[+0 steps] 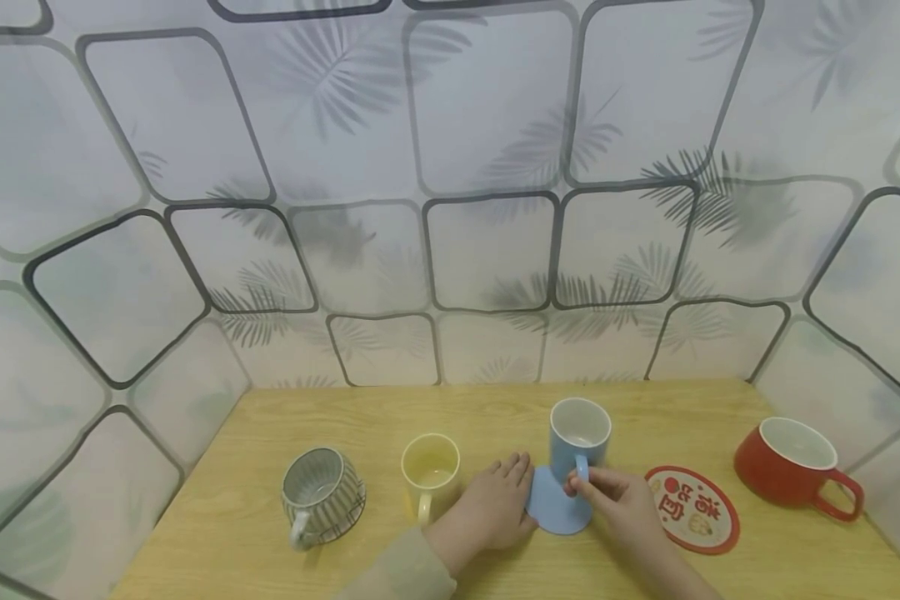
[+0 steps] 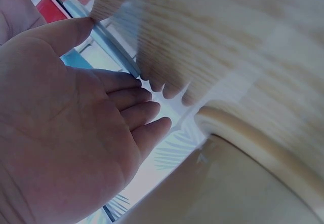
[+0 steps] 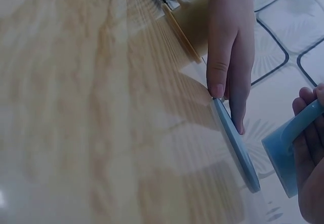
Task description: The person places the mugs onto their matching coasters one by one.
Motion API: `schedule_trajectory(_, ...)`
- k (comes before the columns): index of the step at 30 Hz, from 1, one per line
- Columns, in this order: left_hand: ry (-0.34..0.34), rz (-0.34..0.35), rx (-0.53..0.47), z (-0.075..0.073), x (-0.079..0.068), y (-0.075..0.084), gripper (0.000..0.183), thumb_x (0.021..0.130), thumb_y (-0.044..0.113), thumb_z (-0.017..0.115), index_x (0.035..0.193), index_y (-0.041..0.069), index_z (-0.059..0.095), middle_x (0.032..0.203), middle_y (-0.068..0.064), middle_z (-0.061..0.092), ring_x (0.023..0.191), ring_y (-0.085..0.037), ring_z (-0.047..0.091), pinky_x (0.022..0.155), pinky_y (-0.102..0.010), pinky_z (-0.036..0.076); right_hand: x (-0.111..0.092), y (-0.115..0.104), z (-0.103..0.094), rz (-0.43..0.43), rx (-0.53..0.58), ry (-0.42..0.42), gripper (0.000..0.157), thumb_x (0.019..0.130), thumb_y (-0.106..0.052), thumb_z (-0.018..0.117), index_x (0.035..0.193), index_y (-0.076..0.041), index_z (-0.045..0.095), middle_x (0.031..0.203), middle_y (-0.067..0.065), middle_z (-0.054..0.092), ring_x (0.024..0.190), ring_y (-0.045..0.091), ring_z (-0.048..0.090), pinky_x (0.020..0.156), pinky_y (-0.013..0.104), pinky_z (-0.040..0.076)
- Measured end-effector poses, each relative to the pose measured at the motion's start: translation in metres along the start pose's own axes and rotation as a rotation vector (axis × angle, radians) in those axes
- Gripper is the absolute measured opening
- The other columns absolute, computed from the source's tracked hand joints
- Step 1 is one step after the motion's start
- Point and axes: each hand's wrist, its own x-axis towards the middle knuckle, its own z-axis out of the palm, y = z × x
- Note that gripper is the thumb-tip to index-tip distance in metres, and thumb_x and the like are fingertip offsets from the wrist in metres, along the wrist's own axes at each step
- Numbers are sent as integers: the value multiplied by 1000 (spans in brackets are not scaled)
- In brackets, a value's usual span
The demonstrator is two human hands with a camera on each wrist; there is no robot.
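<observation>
My right hand (image 1: 633, 507) grips the handle of a light blue mug (image 1: 566, 454). The mug is upright, and in the right wrist view a gap shows between its base and a round blue coaster (image 3: 236, 145). Flat on the table beside that coaster lies my left hand (image 1: 497, 502), fingers stretched forward, thumb and forefinger right at the coaster's left edge. Just left of this hand stands a yellow mug (image 1: 412, 498), its handle toward me and partly behind the forearm.
A grey striped mug (image 1: 321, 497) stands on a patterned coaster (image 1: 354, 515) at the left. Farther right are a red-rimmed round coaster (image 1: 693, 508) with printed characters and a wide red mug (image 1: 772, 475). Patterned wall covering (image 1: 495, 350) encloses the wooden table (image 1: 217, 533) at back and sides.
</observation>
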Motion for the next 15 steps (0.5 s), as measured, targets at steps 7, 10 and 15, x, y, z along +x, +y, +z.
schedule_trajectory(7, 8, 2, 8, 1, 0, 1, 73, 105, 58, 54, 162, 12, 44, 171, -3, 40, 159, -16, 39, 127, -29, 40, -4, -1, 2, 1, -23, 14, 16, 97, -2, 72, 107, 11, 76, 87, -10, 81, 86, -1, 74, 90, 8, 55)
schedule_trajectory(10, 7, 2, 8, 1, -1, 1, 73, 105, 57, 54, 162, 12, 44, 171, -3, 40, 159, -16, 39, 127, -29, 40, -6, -2, 4, 11, -20, 18, 16, 97, -2, 73, 106, 10, 76, 86, -9, 81, 86, 0, 74, 90, 8, 54)
schedule_trajectory(15, 8, 2, 5, 1, -1, 0, 73, 105, 57, 53, 162, 12, 45, 171, -3, 40, 159, -16, 39, 128, -30, 40, -8, -3, 5, 21, 1, 14, 17, 97, -2, 72, 107, 12, 75, 86, -9, 81, 85, 1, 75, 90, 8, 55)
